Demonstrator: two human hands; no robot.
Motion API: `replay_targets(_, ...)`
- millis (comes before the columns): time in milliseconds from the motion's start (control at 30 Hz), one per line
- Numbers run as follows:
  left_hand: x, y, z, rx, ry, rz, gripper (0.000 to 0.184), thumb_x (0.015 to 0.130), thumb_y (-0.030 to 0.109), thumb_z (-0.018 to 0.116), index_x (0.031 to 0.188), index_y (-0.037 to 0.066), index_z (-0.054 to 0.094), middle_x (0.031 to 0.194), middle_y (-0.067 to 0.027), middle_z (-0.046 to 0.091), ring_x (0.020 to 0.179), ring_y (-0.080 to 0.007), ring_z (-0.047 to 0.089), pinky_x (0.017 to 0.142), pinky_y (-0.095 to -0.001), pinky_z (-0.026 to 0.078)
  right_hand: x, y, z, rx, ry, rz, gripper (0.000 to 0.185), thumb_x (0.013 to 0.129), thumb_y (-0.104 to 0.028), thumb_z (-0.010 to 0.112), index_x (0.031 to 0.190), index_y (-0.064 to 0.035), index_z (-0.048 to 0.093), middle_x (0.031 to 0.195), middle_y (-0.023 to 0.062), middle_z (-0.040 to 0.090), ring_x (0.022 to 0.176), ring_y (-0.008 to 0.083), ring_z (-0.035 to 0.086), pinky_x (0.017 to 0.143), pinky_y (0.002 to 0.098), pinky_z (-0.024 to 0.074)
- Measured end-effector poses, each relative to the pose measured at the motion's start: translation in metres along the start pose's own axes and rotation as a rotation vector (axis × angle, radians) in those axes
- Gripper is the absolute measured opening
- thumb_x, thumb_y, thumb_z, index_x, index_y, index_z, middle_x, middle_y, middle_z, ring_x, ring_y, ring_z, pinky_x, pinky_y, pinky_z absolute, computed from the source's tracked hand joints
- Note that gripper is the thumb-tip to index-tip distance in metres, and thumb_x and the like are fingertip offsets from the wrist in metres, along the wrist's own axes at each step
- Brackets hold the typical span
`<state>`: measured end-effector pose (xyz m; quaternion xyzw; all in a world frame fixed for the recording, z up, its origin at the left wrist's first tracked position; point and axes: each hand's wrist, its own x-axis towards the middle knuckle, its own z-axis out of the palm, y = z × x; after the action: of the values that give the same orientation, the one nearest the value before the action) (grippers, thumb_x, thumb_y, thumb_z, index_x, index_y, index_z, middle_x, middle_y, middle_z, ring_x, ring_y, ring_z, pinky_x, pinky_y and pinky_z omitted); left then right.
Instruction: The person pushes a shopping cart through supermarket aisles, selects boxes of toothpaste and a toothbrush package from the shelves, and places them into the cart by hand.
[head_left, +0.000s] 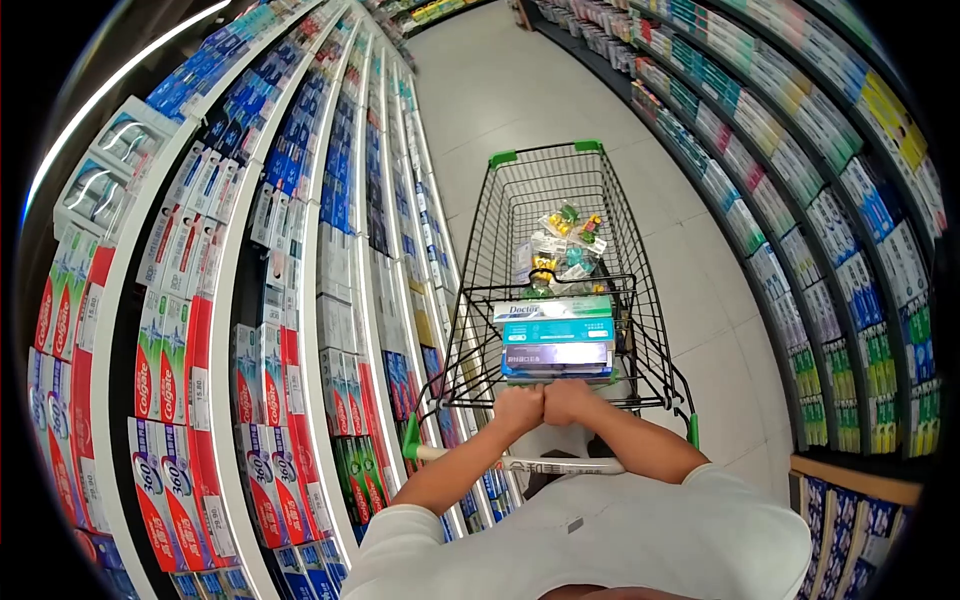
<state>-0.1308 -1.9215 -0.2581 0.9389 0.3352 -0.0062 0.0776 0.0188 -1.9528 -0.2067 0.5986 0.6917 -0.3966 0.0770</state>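
Both my hands are closed side by side, knuckles touching, at the near end of a black wire shopping cart (pixel 620 210) with green corners. My left hand (pixel 520 408) and my right hand (pixel 568 401) are just below a stack of toothpaste boxes; what their fingers wrap round is hidden. The stack shows a white box (pixel 552 308), a teal box (pixel 558 331) and a purple-and-white box (pixel 556 356). Beyond it, several small clear packets (pixel 572 250) with colourful contents lie in the basket. The cart's handle bar (pixel 560 466) runs beneath my forearms.
Shelves of toothpaste boxes (pixel 160 365) line the left side, close to the cart. Shelves with hanging and boxed packs (pixel 780 190) curve along the right. A pale tiled floor (pixel 490 75) runs ahead between them. A wooden-edged display (pixel 850 480) stands at the lower right.
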Motion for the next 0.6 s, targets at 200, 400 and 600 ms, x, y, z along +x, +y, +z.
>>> replay_targets(200, 0.032, -0.027, -0.008, 0.003, -0.017, -0.009, 0.02, 0.069, 0.024, 0.065, 0.079, 0.007, 0.061, 0.07, -0.0114, 0.066, 0.058, -0.03, 0.065, 0.052, -0.0407, 0.052, 0.033, 0.005, -0.025, 0.019, 0.006, 0.026, 0.032, 0.072, -0.019, 0.055, 0.096, -0.003, 0.068, 0.099, 0.0187, 0.068, 0.095, 0.0338, 0.065, 0.082, 0.0412, 0.0525)
replay_targets(400, 0.058, -0.051, -0.012, -0.008, 0.033, 0.03, 0.022, 0.069, 0.025, 0.065, 0.08, 0.006, 0.062, 0.068, -0.0101, 0.066, 0.057, -0.0297, 0.065, 0.051, -0.041, 0.052, 0.06, 0.007, -0.055, 0.026, -0.023, 0.049, 0.03, 0.075, -0.019, 0.056, 0.097, -0.0046, 0.069, 0.105, 0.0159, 0.068, 0.1, 0.0308, 0.064, 0.085, 0.039, 0.0517)
replay_targets(600, 0.091, -0.076, -0.027, -0.003, -0.005, -0.008, 0.02, 0.067, 0.021, 0.067, 0.079, 0.004, 0.063, 0.068, -0.0119, 0.066, 0.059, -0.0289, 0.066, 0.053, -0.0392, 0.053, 0.089, 0.012, -0.087, 0.027, -0.043, 0.05, 0.03, 0.074, -0.019, 0.056, 0.097, -0.0053, 0.069, 0.104, 0.016, 0.068, 0.099, 0.03, 0.064, 0.085, 0.0385, 0.0515)
